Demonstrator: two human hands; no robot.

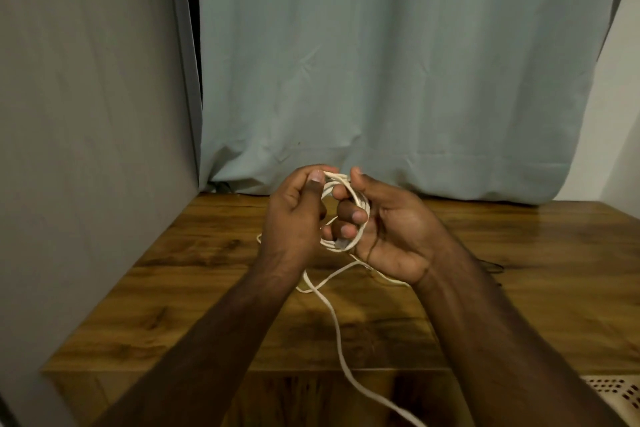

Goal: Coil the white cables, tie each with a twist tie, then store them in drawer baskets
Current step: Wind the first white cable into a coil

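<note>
A white cable [360, 204] is wound in a small coil held up above the wooden table [194, 274]. My right hand [391, 229] has its fingers curled through the coil and its thumb pressed on the top. My left hand [294, 208] pinches the cable at the coil's upper left edge. The loose tail [337, 329] drops from the coil, loops on the table and runs off the front edge toward the lower right. No twist tie shows.
A pale green curtain [381, 62] hangs behind the table. A grey panel [90, 114] stands along the left side. A white perforated basket corner [620, 392] peeks in at the lower right. A thin dark wire [491, 267] lies beside my right wrist.
</note>
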